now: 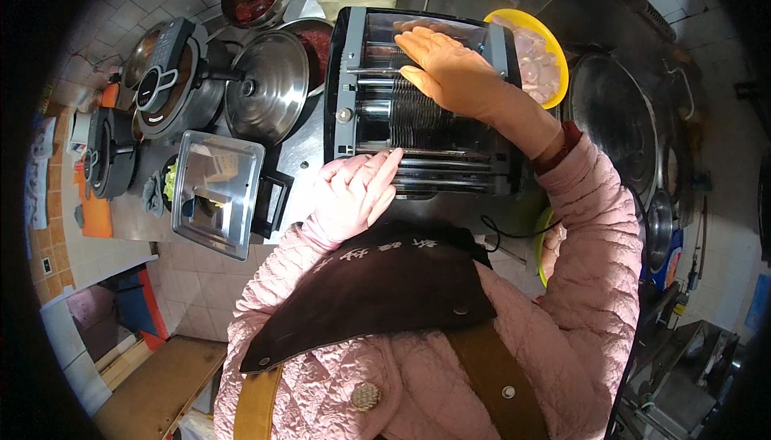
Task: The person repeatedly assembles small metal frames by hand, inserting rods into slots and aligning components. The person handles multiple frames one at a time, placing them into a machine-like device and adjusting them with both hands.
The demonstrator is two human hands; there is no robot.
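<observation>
1. My right fingers lie open over the bladed machine; my left fingers, extended, gripping nothing, sit at its near edge.
2. Right of both, pale pieces in a yellow bowl look whole, seemingly left undone.

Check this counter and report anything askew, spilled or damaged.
The clear plastic container, left of the machine, sits askew; its near end appears to overhang the counter's front edge. Beyond it, the steel lid sits off-centre, leaving red food exposed. No spill or breakage stands out.
</observation>
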